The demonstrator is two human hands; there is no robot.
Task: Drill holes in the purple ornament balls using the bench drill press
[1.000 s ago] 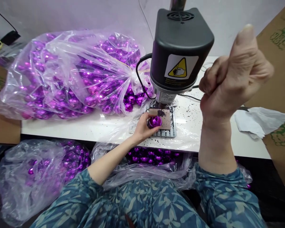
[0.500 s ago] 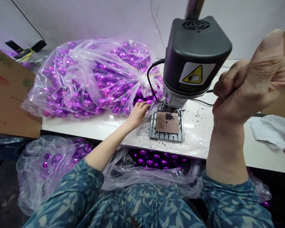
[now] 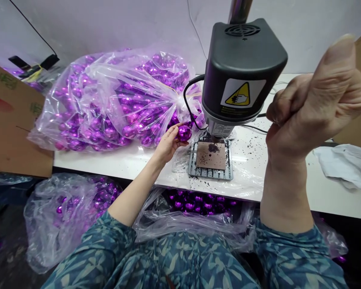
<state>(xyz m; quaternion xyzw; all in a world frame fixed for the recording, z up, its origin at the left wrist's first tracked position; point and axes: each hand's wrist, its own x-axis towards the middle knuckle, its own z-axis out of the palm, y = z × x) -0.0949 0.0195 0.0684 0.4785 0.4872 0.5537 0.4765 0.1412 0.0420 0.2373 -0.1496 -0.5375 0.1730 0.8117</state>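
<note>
The left hand (image 3: 167,146) holds a shiny purple ball (image 3: 184,133) at its fingertips, just left of the drill (image 3: 240,68) and near the metal plate (image 3: 210,158) beneath it (the ball's facets catch the light). The right hand (image 3: 301,112) is raised right of the drill, curled into a tight fist, nothing showing in it. A tied plastic bag (image 3: 108,100) of purple balls lies left of the drill.

Small production workshop: a white workbench (image 3: 327,196) strewn with dark grit (image 3: 252,160), a bench-mounted machine (image 3: 242,70) bearing a yellow warning label, bulging clear plastic sacks (image 3: 114,76) of purple mirrored baubles (image 3: 110,132), and flattened cardboard sheets (image 3: 9,116) alongside.
</note>
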